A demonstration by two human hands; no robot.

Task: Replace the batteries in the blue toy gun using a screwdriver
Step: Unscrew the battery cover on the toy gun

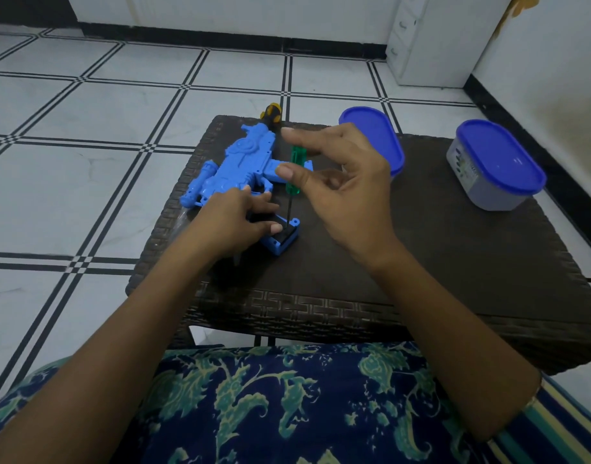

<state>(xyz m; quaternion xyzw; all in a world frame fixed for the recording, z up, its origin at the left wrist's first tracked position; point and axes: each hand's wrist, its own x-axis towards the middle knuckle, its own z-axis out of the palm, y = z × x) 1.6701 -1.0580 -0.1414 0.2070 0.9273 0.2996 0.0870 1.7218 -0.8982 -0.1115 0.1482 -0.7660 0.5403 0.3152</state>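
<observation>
The blue toy gun (233, 165) lies flat on a dark wicker table (421, 262), its grip (282, 241) pointing toward me. My left hand (233, 219) holds the grip down, thumb on its black end and fingers over the trigger area. A green-handled screwdriver (295, 169) stands upright with its thin shaft in a corner of the grip's base. My right hand (341, 175) pinches its handle between the thumb and the curled fingers behind it, with the index finger raised above the handle. No batteries are visible.
A second screwdriver with a black and yellow handle (270, 113) lies at the table's far edge behind the gun. Two containers with blue lids stand on the right, one (384, 128) behind my right hand, the other (498, 165) near the right edge. Tiled floor surrounds the table.
</observation>
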